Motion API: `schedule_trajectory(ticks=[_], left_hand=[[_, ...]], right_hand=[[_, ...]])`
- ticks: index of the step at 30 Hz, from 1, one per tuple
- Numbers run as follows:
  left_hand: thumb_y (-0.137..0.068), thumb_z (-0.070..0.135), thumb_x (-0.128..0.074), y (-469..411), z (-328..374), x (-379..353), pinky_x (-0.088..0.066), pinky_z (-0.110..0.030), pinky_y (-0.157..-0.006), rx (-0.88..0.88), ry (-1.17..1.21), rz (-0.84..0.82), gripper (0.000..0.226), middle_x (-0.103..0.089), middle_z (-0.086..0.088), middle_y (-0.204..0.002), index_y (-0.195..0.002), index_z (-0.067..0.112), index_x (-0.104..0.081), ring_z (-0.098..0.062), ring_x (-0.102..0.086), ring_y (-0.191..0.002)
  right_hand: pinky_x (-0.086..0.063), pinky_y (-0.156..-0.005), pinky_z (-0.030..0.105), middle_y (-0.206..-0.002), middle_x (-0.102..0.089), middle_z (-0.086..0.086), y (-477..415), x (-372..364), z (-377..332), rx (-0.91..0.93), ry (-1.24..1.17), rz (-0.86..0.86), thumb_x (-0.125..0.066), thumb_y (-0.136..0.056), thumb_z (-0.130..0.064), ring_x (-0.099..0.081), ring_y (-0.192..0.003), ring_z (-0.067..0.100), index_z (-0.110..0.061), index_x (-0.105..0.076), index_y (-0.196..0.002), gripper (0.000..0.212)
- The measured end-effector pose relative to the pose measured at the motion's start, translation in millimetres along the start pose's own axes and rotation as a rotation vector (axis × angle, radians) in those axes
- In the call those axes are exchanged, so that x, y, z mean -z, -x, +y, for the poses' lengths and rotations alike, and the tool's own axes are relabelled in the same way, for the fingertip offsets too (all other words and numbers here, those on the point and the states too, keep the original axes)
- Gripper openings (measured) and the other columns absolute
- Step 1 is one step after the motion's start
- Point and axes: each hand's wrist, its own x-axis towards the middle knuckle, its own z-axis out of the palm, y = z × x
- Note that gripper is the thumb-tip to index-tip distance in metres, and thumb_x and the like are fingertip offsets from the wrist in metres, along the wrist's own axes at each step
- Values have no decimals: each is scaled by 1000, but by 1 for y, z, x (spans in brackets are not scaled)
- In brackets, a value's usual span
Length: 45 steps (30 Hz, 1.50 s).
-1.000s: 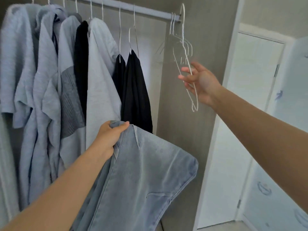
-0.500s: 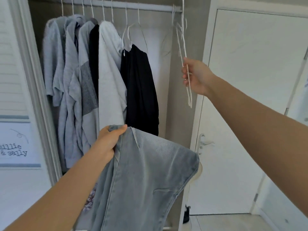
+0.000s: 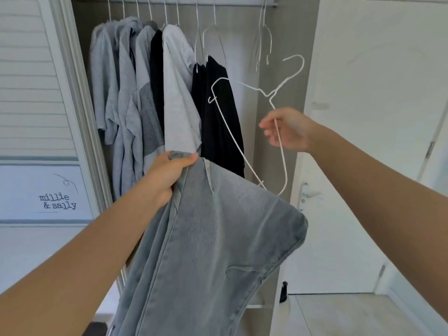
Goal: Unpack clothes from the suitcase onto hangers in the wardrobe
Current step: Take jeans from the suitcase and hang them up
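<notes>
The wardrobe [image 3: 286,132] stands open. Its rail [image 3: 218,0] carries a row of hung clothes [image 3: 145,93], grey through black, on the left, and spare hangers [image 3: 263,44] at the right end, w/ bare rail btwn the two groups. In front & lower, the jeans [image 3: 218,238] hang from the L hand [image 3: 167,175], which grips the denim's top edge at its left corner. The fabric folds over toward the right, and its long axis drops straight down out of frame. The hanger [image 3: 270,95], thin white wire, is off the rail and held in the R hand [image 3: 288,132], fingers pinched on one sloping arm of the wire. It lies up & right of the jeans, tilted w/ its hook up-right and its long bar running steeply from upper left to lower right. Its low corner meets the jeans' folded top edge; touching or just behind, can't tell. The hands are well apart, each clamped on its own item. Judgement: the bar prob. needs levelling before the denim goes over it, and the free fold is already on the R-hand side, nearest that low corner.
</notes>
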Motion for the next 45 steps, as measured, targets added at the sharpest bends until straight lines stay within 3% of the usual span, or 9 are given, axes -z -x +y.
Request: schedule_trajectory(ticks=[5, 9, 13, 18, 23, 29, 33, 38, 45], left_hand=[[-78, 24, -79, 14, -9, 15, -56, -30, -81, 54, -68, -46, 33, -73, -7, -99, -105, 10, -66, -19, -70, -92], [-72, 28, -83, 22, -31, 19, -57, -24, -66, 120, -166, -90, 29, -74, -4, -88, -92, 12, -67, -14, -71, -80], [-70, 33, -84, 26, -74, 20, -56, -25, -61, 224, -281, -103, 43, -73, -5, -88, -102, 10, -68, -17, -70, -77], [-72, 26, -81, 27, -125, 19, -53, -30, -70, 299, -407, -103, 39, -67, -5, -95, -105, 17, -64, -20, -64, -85], [-65, 13, -71, 40, -162, 17, -51, -35, -80, 373, -454, -172, 29, -66, -9, -92, -94, 14, -66, -24, -61, -88], [-77, -4, -47, 58, -182, 0, -42, -21, -55, 465, -185, -164, 25, -51, 1, -56, -62, 16, -46, -14, -49, -57], [-76, -1, -44, 60, -172, -4, -40, -23, -53, 445, -54, -95, 30, -44, 3, -53, -53, 17, -40, -12, -44, -50], [-82, -8, -34, 58, -146, -14, -34, -12, -38, 282, 36, -72, 56, -35, 9, -36, -34, 19, -34, -5, -35, -33], [-71, -13, -39, 59, -102, -21, -33, -12, -35, 108, 135, -81, 59, -34, 11, -31, -23, 21, -35, -2, -33, -29]], right_hand=[[-34, -52, 24, -52, -50, 1, 24, -12, 38, 84, 329, 240, -48, -80, -72, -44, -45, 15, -20, -37, -55, 58], [-45, -65, 29, -47, -56, 5, 48, -12, 77, 179, 857, 360, -34, -84, -76, -57, -53, 18, -1, -54, -54, 83], [-48, -66, 31, -52, -57, 5, 67, -9, 144, 165, 1159, 402, -34, -88, -72, -57, -56, 20, -2, -64, -61, 80], [-37, -59, 24, -55, -60, -19, 94, -5, 249, 157, 894, 105, -38, -102, -25, -49, -50, 1, -11, -60, -76, 37], [-36, -43, 10, -77, -60, 7, 133, -8, 327, -216, 259, 119, -41, -89, 15, -51, -43, -4, -7, -54, -88, 26], [-31, -58, 19, -66, -43, -9, 165, -5, 405, -282, 183, 272, -53, -96, -26, -37, -57, 6, -21, -65, -92, 13], [-37, -59, 26, -67, -51, -7, 172, 6, 449, -326, 237, 456, -36, -100, -20, -43, -59, 11, -33, -51, -122, 30], [-35, -53, 24, -69, -54, 4, 175, 28, 501, -571, 105, 596, -40, -98, -13, -44, -58, 14, 0, -63, -113, 30], [-35, -52, 27, -80, -56, 10, 175, 28, 538, -667, 6, 798, -39, -101, -13, -45, -62, 17, 0, -62, -112, 29]])
